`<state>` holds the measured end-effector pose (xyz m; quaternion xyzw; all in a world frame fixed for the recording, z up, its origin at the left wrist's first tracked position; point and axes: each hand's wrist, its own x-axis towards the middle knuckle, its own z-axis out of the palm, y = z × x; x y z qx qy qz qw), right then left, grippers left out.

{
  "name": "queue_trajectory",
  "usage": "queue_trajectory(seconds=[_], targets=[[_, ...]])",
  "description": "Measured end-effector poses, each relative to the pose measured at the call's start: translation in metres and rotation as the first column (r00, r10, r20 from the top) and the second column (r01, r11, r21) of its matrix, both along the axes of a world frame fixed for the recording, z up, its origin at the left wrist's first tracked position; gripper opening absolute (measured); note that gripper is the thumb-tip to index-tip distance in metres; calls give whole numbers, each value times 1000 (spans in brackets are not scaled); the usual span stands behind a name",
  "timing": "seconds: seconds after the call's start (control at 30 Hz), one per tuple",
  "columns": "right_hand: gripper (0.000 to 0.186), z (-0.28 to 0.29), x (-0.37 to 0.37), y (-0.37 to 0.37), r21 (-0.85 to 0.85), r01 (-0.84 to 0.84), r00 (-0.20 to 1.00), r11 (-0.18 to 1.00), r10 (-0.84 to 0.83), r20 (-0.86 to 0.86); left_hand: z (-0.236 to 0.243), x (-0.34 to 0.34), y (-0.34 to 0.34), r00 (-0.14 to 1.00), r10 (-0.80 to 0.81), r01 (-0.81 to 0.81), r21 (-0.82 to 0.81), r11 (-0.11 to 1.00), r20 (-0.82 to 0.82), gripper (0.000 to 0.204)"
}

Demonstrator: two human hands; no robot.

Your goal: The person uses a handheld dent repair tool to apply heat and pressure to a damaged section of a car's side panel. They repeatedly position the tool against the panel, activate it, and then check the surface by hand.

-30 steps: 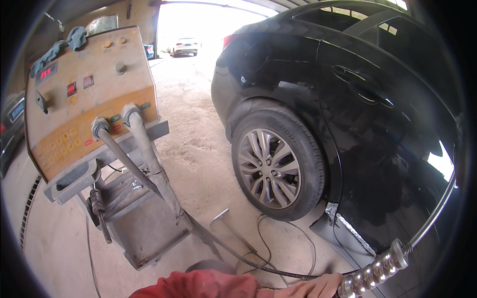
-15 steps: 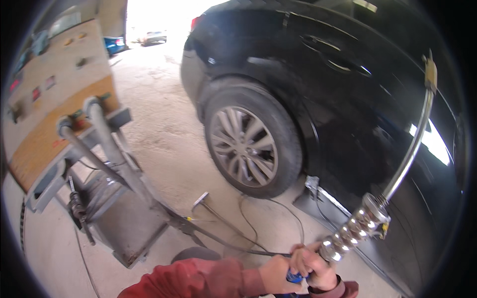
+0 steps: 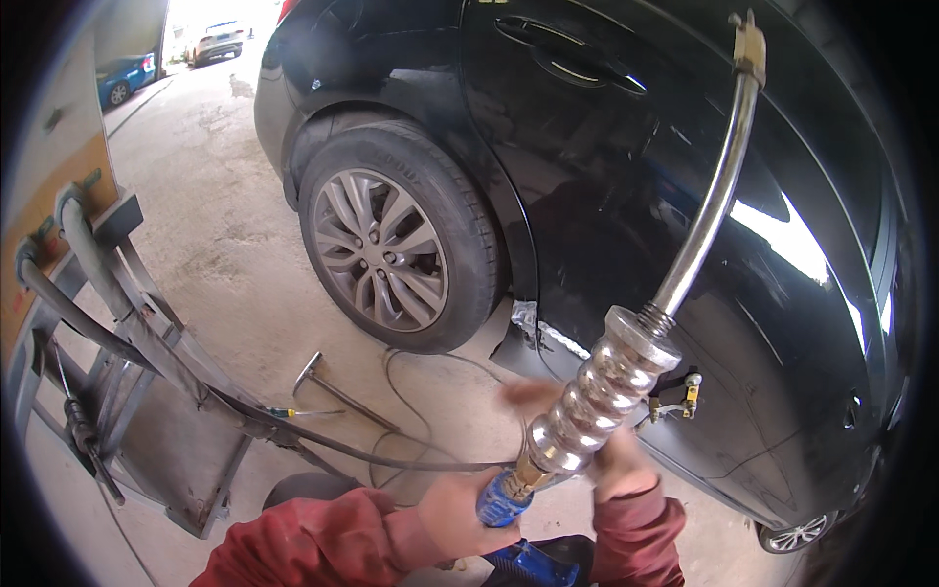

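My left hand (image 3: 455, 514) is wrapped round the blue handle (image 3: 504, 497) of a slide hammer. Its ribbed, shiny sliding weight (image 3: 597, 401) sits low on the rod, near the handle. The bent metal rod (image 3: 719, 196) slants up to the right, ending in a brass-coloured tip (image 3: 748, 49) in front of the black car's door (image 3: 606, 147). Behind the weight, my right hand (image 3: 623, 462) is smeared by motion. Its blurred fingers stretch out past the weight's left side. A dark cable (image 3: 391, 462) runs left from near the handle.
A black car's rear wheel (image 3: 381, 254) stands ahead. A clamp (image 3: 675, 399) with yellow parts is by the lower door. On the floor lie a hammer (image 3: 342, 391), a screwdriver (image 3: 293, 413) and looping cable. A metal cart (image 3: 210, 479) with thick hoses stands left; more cars are outside.
My right hand has left the handle area and moved up behind the sliding weight. The slide hammer now appears larger and further left. The view has swung right, bringing more of the door in.
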<state>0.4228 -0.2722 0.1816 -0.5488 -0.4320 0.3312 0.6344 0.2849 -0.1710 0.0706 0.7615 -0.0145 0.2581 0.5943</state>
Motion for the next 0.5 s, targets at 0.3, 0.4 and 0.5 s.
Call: queue_trajectory(seconds=[0.3, 0.4, 0.5], targets=[[55, 73, 7, 10, 227, 493, 857, 840, -422, -295, -26, -12, -23, 951, 22, 37, 184, 982, -309, 42], [57, 59, -5, 2, 217, 471, 826, 855, -341, -449, -31, -26, -33, 928, 62, 34, 250, 968, -367, 40], [60, 45, -21, -7, 166, 331, 830, 929, -203, -520, -37, -28, -28, 928, -342, 330, -98, 939, -152, 64]])
